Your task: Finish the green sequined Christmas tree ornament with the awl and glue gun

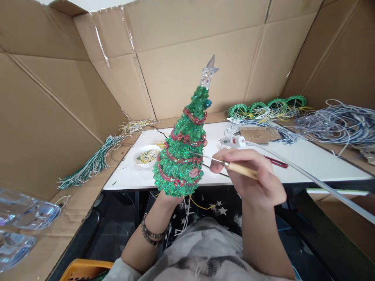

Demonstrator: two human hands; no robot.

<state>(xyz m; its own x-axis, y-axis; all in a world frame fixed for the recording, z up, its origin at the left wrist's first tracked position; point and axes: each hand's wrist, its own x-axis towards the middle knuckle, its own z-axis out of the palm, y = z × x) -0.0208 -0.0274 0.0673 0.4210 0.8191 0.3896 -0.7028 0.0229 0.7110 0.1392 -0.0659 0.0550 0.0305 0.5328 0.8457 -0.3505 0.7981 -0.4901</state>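
Note:
A small green glitter Christmas tree (183,150) with a red garland and a clear star top (208,73) is held upright over the near edge of the white tabletop (307,160). My left hand (168,197) grips it from below, mostly hidden behind the tree, with fingertips showing on its right side. My right hand (254,175) is closed on a wooden-handled metal pick (231,166) whose thin tip touches the tree's right side. Thin wires (187,208) hang from the tree's base.
A glue gun (236,141) with a long clear glue stick lies on the tabletop, beside a red-handled tool (277,162). A small white dish (147,155) holds small bits. Bundles of wires (340,123) and green rings (265,106) lie right; cardboard walls surround.

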